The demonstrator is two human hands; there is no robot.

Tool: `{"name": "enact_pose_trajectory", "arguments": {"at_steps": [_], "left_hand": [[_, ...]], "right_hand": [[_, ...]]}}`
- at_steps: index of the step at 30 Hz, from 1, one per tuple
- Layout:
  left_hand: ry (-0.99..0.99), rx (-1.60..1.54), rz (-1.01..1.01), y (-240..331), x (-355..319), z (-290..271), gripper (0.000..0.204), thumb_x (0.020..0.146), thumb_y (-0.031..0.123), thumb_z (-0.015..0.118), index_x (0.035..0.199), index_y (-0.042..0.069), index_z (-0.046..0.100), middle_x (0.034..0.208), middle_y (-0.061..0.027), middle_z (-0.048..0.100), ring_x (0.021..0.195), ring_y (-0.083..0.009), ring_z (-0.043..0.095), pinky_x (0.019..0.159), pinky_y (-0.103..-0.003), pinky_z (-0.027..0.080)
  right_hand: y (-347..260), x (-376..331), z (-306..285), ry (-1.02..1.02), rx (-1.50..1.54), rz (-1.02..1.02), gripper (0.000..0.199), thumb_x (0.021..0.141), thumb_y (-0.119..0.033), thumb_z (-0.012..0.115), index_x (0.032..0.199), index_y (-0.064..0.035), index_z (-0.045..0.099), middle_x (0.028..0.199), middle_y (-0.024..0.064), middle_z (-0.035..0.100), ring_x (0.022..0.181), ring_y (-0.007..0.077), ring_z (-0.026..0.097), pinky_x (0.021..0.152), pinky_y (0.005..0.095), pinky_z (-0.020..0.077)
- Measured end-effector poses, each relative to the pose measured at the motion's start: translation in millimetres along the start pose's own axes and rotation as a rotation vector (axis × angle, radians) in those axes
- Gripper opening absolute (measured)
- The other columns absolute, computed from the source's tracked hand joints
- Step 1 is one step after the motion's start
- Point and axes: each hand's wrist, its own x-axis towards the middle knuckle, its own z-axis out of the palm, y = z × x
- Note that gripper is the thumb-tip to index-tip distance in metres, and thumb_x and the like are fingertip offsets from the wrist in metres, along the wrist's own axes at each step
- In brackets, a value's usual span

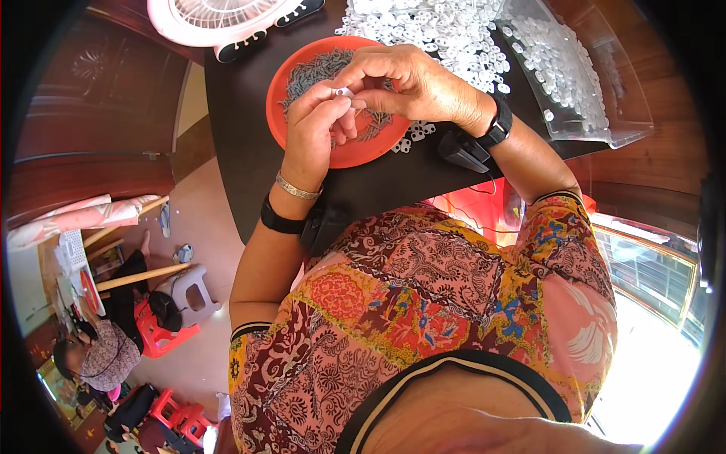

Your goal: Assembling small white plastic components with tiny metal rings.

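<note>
Between the thumb and index finger of my left hand (311,129) is a small white plastic piece (344,92) with a dark hole in it. My right hand (408,79) meets it from the other side, thumb and fingertips pinched close to the piece. Whatever those right fingertips hold is hidden. Both hands are above a round orange-red basin (278,98), which contains many thin grey screw-like pieces (314,72). More white pieces (454,41) with holes lie heaped beyond my right hand. A few lie beside the basin under my right wrist.
A clear plastic bin (631,125) of white pieces stands on the dark table (242,174) at the right. At the far left sits a pink-and-white fan (219,19). A black device (463,151) with a cable is by my right wrist. Other people and red stools (162,333) are at lower left.
</note>
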Motion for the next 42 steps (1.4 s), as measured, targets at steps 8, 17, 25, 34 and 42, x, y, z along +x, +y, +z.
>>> {"name": "enact_pose_trajectory", "arguments": {"at_steps": [8, 17, 25, 34, 42], "left_hand": [[-0.027, 0.050, 0.009, -1.1, -0.2, -3.7, 0.017, 0.089, 0.015, 0.047, 0.086, 0.002, 0.057, 0.070, -0.0034, 0.055, 0.059, -0.0113, 0.053, 0.052, -0.021, 0.038], [0.023, 0.072, 0.063, 1.3, -1.4, -1.0, 0.014, 0.087, 0.014, 0.051, 0.079, 0.003, 0.056, 0.062, -0.0010, 0.053, 0.055, -0.0063, 0.048, 0.049, -0.019, 0.036], [0.049, 0.071, 0.086, -1.7, 0.3, -2.0, 0.016, 0.089, 0.015, 0.050, 0.079, 0.003, 0.055, 0.062, -0.0002, 0.053, 0.054, -0.0061, 0.047, 0.049, -0.020, 0.035], [0.027, 0.157, 0.174, -6.9, 3.3, 0.2, 0.018, 0.093, 0.017, 0.050, 0.083, 0.004, 0.054, 0.064, -0.0002, 0.054, 0.056, -0.0057, 0.044, 0.050, -0.020, 0.035], [0.140, 0.091, 0.192, -2.2, 2.9, -5.2, 0.015, 0.091, 0.014, 0.050, 0.082, 0.003, 0.054, 0.066, -0.0013, 0.055, 0.056, -0.0075, 0.049, 0.051, -0.020, 0.038]], "right_hand": [[-1.7, 0.0, 2.2, 0.018, 0.071, 0.020, 0.012, 0.082, -0.001, 0.066, 0.093, -0.0034, 0.061, 0.079, 0.0026, 0.064, 0.075, 0.0101, 0.063, 0.067, 0.0262, 0.0519], [-1.5, 0.7, 2.8, 0.012, 0.258, 0.094, 0.008, 0.084, -0.002, 0.066, 0.092, -0.0013, 0.062, 0.083, 0.0023, 0.066, 0.080, 0.0089, 0.062, 0.071, 0.0241, 0.0504], [-5.5, 0.6, 3.8, -0.043, 0.317, 0.218, 0.007, 0.085, -0.001, 0.065, 0.091, -0.0007, 0.064, 0.082, 0.0016, 0.066, 0.079, 0.0076, 0.061, 0.073, 0.0226, 0.0491], [4.4, -0.8, 13.0, 0.139, 0.322, 0.175, 0.005, 0.087, -0.001, 0.063, 0.092, -0.0002, 0.064, 0.083, 0.0009, 0.065, 0.080, 0.0063, 0.060, 0.075, 0.0223, 0.0497], [11.5, 1.2, 12.1, 0.166, 0.157, 0.093, 0.006, 0.084, -0.008, 0.066, 0.089, -0.0035, 0.066, 0.083, 0.0038, 0.066, 0.077, 0.0126, 0.063, 0.071, 0.0261, 0.0502]]}}
